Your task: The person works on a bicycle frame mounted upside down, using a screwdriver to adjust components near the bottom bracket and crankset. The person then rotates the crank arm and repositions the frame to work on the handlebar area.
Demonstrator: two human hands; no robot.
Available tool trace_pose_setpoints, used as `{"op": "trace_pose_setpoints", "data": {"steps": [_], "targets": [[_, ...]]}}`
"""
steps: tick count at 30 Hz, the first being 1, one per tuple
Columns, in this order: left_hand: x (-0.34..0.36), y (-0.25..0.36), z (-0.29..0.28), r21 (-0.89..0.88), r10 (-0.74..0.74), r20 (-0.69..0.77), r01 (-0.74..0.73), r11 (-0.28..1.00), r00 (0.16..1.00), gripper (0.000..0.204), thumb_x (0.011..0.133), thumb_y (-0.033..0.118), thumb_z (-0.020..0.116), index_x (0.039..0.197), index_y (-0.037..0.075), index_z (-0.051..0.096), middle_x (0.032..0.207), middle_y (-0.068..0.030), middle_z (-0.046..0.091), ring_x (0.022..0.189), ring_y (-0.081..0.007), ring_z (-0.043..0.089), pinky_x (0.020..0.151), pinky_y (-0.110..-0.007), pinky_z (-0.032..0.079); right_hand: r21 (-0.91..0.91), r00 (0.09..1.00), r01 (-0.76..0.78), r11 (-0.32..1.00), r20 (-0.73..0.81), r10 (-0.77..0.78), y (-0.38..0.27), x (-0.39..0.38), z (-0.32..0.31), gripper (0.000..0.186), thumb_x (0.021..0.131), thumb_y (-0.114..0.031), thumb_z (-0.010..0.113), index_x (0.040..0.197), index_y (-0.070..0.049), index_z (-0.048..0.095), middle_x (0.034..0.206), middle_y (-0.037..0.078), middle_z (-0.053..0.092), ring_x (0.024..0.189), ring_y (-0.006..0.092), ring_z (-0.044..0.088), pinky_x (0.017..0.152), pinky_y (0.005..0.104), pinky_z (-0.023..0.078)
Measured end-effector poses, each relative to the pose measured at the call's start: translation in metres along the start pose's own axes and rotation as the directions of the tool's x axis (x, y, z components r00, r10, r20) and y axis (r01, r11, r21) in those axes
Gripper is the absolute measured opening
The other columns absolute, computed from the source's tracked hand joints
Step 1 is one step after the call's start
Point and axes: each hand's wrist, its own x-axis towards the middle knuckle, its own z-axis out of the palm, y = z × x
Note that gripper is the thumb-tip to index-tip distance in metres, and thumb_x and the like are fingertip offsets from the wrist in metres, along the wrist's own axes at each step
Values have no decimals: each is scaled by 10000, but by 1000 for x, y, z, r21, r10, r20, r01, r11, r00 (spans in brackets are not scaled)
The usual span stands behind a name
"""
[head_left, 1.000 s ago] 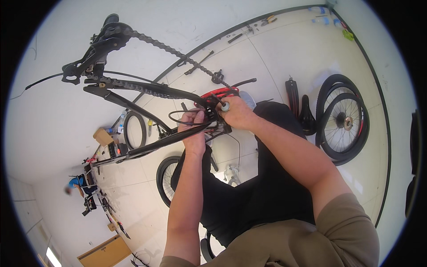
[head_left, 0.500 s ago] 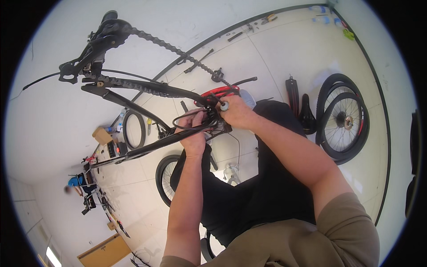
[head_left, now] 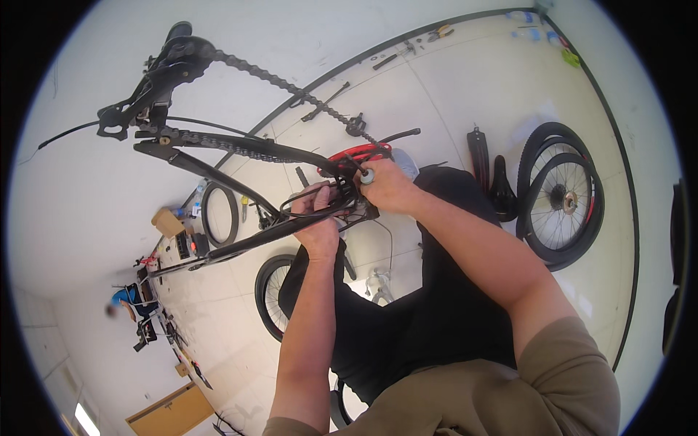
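Observation:
A black bicycle frame [head_left: 233,251] with a hanging chain [head_left: 267,75] and rear derailleur [head_left: 149,91] fills the upper left. My right hand [head_left: 392,190] is closed round a slim tool with a pale grey end [head_left: 367,176], beside the frame's crank area and red chainring [head_left: 342,155]. My left hand [head_left: 314,225] is just left of it, under and behind the frame tubes, fingers curled at a loop of black cable [head_left: 286,205]. Its fingertips are partly hidden among cables and tubes.
Wheels and tires [head_left: 594,211], a black saddle [head_left: 500,190] and a dark long piece [head_left: 478,156] lie at right. Hammer [head_left: 389,62], pliers [head_left: 440,33] and bottles line the far edge. A cardboard box [head_left: 169,221] and a seated person in blue [head_left: 127,296] are at left.
My left hand has shifted slightly among the cables, and the cable loop beside it has narrowed and dropped. My right hand stays almost in place on the tool.

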Motion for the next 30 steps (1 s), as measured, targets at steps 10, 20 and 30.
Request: {"op": "trace_pose_setpoints", "data": {"steps": [10,20,30], "targets": [[17,-13,-26,149,198,275,-245,958,941,188,891,-92,637,1060,-19,597,1051,-145,685,921,-200,701,823,-306,589,-27,1000,-20,999,13,20,-6,0,1,334,814,-141,682,1115,3,675,814,241,685,765,329,678,718,391,534],[16,-24,-26,83,320,334,-366,927,887,204,879,-144,607,1038,-28,553,1070,-185,655,969,-237,686,863,-325,583,-10,1000,12,1000,-15,-12,-4,2,4,313,814,-141,682,1088,12,680,849,256,690,755,341,677,718,390,534],[12,-24,-15,22,267,204,-277,961,942,171,897,-89,619,1026,-7,541,982,-129,679,877,-188,666,756,-305,581,46,999,23,999,41,-25,-5,1,2,282,815,-149,697,1073,-35,696,766,216,674,697,280,662,676,367,517]]}}
